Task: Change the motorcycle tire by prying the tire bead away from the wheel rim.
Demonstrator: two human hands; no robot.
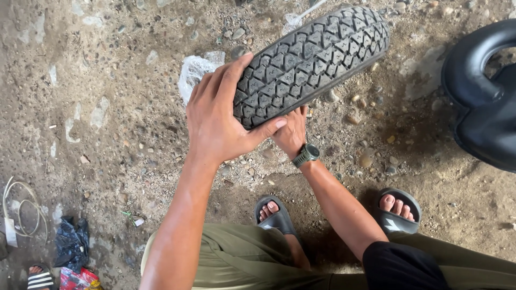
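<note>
tyre (314, 62) stands on its tread on gravel ground (123, 134), near end just above the person's feet, far end running up and right from there. left hand (220, 115) is clamped over the near end of the tyre: fingers spread on the tread, thumb wrapped round the lower edge. right hand (290, 134) sits just below the tyre, mostly behind the left thumb; it looks pressed against the sidewall or bead, but whether it is closed on anything cannot be told. watch (306, 154) on that wrist.

step, as judged: tyre being steadied and worked at its near end, left hand bracing, right hand at the lower edge. next move would call for a firm brace from the left hand so the tyre does not roll on loose stones, and for the right fingers to find purchase on the bead.

hidden or poor:
- right fingers, behind the tyre and left hand.
- tyre's inner side and any rim, not visible.
- inner tube (484, 102), right of the tyre, cut by the frame edge.
- plastic wrap (196, 70), left of the tyre, partly behind the left hand.
- another person's sandalled foot (38, 276), far lower left of the tyre, cut off.
</note>
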